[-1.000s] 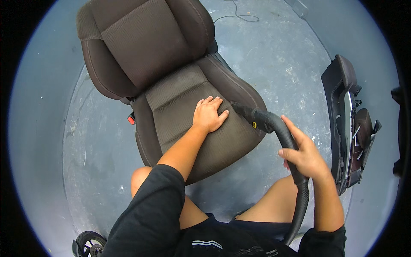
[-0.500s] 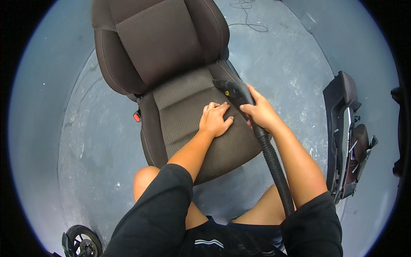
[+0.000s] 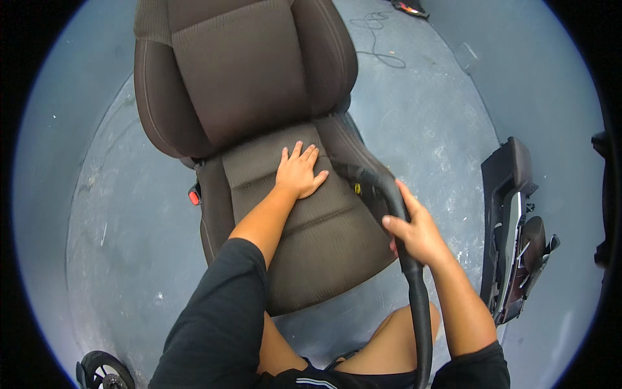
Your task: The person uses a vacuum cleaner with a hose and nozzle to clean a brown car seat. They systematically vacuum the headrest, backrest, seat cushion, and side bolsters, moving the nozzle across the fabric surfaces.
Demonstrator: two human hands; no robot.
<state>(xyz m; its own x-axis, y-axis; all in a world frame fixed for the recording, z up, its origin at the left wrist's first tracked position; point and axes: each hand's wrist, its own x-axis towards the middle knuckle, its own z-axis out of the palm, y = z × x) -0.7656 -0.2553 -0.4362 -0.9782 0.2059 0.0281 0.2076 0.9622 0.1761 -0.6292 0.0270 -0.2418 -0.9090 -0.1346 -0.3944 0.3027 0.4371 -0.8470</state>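
A brown fabric car seat [image 3: 330, 243] stands before me, its backrest at the far side. My left hand [image 3: 299, 174] lies flat on the seat cushion with fingers spread. In my right hand [image 3: 418, 227] is the curved black handle of a vacuum hose [image 3: 391, 188], fingers wrapped around it. The vacuum's nozzle end points left and rests at the cushion's right side, by the seam with the bolster. From the handle the hose runs down past my right thigh. A red buckle [image 3: 194, 196] shows on the seat's left side.
Dark car trim panels [image 3: 512, 240] lean by the wall on the right. A thin black cable [image 3: 379, 52] lies on the grey floor [image 3: 136, 240] behind the seat, near a dark bag-like object [image 3: 409, 8]. A small wheel [image 3: 107, 373] stands at the lower left.
My left hand has shifted left and farther up the cushion, its fingers now more spread. My right hand and the vacuum handle have come nearer to me and slightly right.
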